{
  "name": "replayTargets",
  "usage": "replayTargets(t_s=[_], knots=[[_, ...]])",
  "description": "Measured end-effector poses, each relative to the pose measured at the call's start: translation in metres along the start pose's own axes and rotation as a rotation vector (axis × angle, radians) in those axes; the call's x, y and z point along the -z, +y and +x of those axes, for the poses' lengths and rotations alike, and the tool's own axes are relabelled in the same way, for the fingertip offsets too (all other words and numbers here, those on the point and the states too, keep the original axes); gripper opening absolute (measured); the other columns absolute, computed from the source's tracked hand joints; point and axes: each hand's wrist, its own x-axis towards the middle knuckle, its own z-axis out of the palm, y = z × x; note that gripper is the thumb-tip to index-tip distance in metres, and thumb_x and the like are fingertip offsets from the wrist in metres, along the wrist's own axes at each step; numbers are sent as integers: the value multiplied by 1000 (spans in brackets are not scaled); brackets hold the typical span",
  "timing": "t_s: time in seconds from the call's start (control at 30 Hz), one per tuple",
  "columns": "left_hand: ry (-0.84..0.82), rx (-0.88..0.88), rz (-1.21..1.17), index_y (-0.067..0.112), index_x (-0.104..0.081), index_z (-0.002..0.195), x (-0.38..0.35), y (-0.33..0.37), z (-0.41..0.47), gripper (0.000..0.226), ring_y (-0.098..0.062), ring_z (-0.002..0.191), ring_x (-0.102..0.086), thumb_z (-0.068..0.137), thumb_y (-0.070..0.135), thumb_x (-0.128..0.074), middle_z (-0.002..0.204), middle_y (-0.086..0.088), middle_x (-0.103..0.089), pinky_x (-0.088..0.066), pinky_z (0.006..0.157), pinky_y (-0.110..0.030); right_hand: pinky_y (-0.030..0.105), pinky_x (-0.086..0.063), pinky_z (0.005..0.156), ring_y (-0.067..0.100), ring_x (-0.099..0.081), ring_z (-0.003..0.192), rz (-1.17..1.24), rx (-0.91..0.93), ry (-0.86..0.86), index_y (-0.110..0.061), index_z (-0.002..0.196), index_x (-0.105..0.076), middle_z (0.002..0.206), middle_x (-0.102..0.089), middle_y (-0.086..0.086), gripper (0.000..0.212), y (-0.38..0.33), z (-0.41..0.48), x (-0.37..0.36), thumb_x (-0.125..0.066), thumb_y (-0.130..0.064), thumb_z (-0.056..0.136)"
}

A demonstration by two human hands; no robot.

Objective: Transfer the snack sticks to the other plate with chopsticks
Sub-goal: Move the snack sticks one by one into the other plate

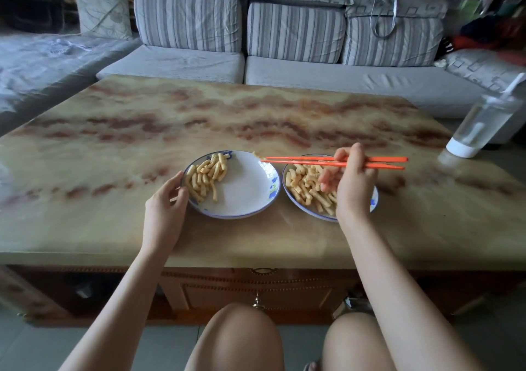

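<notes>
Orange chopsticks [299, 160] in our right hand [353, 182] pinched one snack stick [257, 155], probably light and brittle; our left hand [166, 200] clasped the plate [244, 194] at nine o'clock.

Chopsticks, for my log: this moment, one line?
right hand grips chopsticks | snack stick pinched above left plate | left hand holds its rim

I get soft, dim daylight with faint shadows. The glossy yellow-and-red marbled tabletop [256, 108] carries pale sheen at its left edge; its far edge bows with lens distortion. The person's right hand [353, 182] and clutter [489, 20] past the far right corner smear.
</notes>
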Motion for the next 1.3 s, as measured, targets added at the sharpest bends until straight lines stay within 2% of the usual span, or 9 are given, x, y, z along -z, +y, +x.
replayTargets(t_s=[0.07,0.13,0.23,0.47,0.7,0.77,0.9,1.07,1.3], knots=[[-2,0,0,15,-58,130,0,0,0,39,2,97,-49,92,11,-50,105,10,-58,-28,69,7,16,-30,33,14,-46,29,-5,17,20,-10,69,-45,36,-45,2,40,-6,0,15,-30,-24,104],[-2,1,2,15,-58,130,0,0,0,39,1,98,-50,93,12,-50,112,5,-62,-31,75,-1,16,-28,33,13,-45,29,-19,30,34,-11,69,-45,36,-45,2,40,-12,1,31,-30,-23,104],[-5,4,-1,15,-57,131,0,0,-1,39,1,100,-50,93,12,-50,120,0,-63,-32,81,-10,20,-25,35,16,-42,28,-74,60,52,-11,68,-45,36,-48,4,41,-18,-2,56,-29,-23,103],[-8,-6,3,14,-56,132,1,2,-2,38,2,103,-47,94,12,-50,126,-2,-60,-32,85,-11,19,-29,35,17,-43,31,-128,71,93,-11,70,-49,37,-48,2,39,-21,-6,93,-31,-25,102],[-8,-4,-6,15,-56,132,0,1,-2,39,0,103,-49,94,13,-50,125,-2,-61,-33,86,-14,20,-29,35,16,-42,32,-108,112,56,-12,70,-50,38,-48,3,40,-28,-12,85,-30,-25,103],[-10,-1,-7,15,-56,132,-1,1,-1,39,0,103,-49,94,13,-51,125,-2,-61,-33,85,-12,20,-29,35,17,-41,31,-89,114,31,-11,70,-50,37,-48,4,41,-30,-13,76,-30,-25,103],[-5,-5,1,13,-57,131,0,0,-1,38,3,102,-48,94,12,-50,124,-2,-62,-29,77,1,18,-27,34,16,-38,28,-40,68,-50,-9,73,-49,37,-48,6,40,-28,-17,47,-30,-25,104],[-1,-1,-11,15,-58,130,0,2,-1,38,0,100,-50,93,12,-51,120,-2,-64,-33,83,-12,16,-29,34,17,-39,28,-51,-10,-197,-9,71,-51,37,-48,7,42,-13,-29,3,-32,-26,104],[3,-19,2,14,-59,129,1,2,-1,38,0,98,-50,92,10,-50,111,2,-63,-29,71,3,16,-28,31,15,-42,26,-127,-13,-402,-8,72,-51,40,-52,11,42,6,-56,-33,-31,-25,105]])
